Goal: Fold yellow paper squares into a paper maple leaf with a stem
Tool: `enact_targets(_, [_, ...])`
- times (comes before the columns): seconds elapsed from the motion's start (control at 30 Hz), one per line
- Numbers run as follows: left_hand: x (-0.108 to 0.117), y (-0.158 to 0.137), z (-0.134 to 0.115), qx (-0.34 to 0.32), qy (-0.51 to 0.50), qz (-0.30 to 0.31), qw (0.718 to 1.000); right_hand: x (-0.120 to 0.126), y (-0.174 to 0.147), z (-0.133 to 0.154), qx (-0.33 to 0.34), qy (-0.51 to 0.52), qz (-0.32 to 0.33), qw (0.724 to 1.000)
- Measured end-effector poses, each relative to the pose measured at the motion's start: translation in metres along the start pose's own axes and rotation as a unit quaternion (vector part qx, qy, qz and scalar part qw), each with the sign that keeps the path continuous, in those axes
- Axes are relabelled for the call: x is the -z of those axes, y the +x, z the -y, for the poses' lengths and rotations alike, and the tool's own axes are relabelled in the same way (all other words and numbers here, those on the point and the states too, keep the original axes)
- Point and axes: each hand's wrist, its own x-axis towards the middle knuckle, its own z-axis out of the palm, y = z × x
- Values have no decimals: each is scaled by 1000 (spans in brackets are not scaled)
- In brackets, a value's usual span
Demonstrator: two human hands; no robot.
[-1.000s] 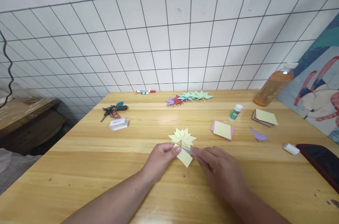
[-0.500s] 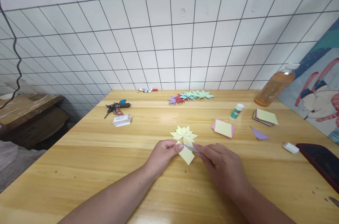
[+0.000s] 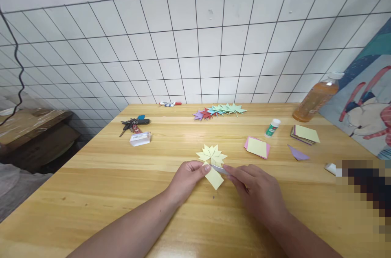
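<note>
Hands are meeting at one small job near the front of the wooden desk [image 3: 100,184]; left hand [image 3: 186,178] is pinching the near corner of a pale yellow paper square [image 3: 214,177], thumb on top, probably to keep it from sliding on the smooth grain; right hand [image 3: 256,193] is closing its fingertips on a thin whitish strip [image 3: 220,169] lying across that square, likely lining it up. Just beyond the grip, a folded yellow paper leaf [image 3: 211,154] is lying flat, pointed and creased, touching the square's far edge; farther beyond, a row of coloured paper leaves [image 3: 218,110] is overlapping like scales. Right of the grip a pink and yellow sheet pair [image 3: 257,147] and a glue stick [image 3: 272,127] are waiting, well apart; left of it, keys [image 3: 134,122].
</note>
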Motion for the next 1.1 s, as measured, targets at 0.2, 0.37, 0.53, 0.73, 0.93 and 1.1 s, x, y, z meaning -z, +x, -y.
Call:
enact_targets(0.2, [-3, -1, -4, 4, -86, -18, 996, 1, 1, -2, 3, 0, 13, 1000])
enact_targets(0.37, [-3, 0, -3, 6, -63, -8, 998, 0, 1, 1, -2, 4, 28, 1000])
enact_targets(0.53, [-2, 0, -3, 8, -67, 9, 998, 0, 2, 5, -12, -3, 35, 999])
enact_targets(0.73, [-4, 0, -5, 3, -62, 6, 998, 0, 2, 4, -11, -15, 16, 1000])
enact_targets(0.93, [-3, 1, -4, 11, -47, 20, 999, 1, 2, 5, -16, -12, 15, 1000])
enact_targets(1.1, [-4, 1, -4, -3, -25, 31, 999, 1, 1, 6, -24, -9, 21, 999])
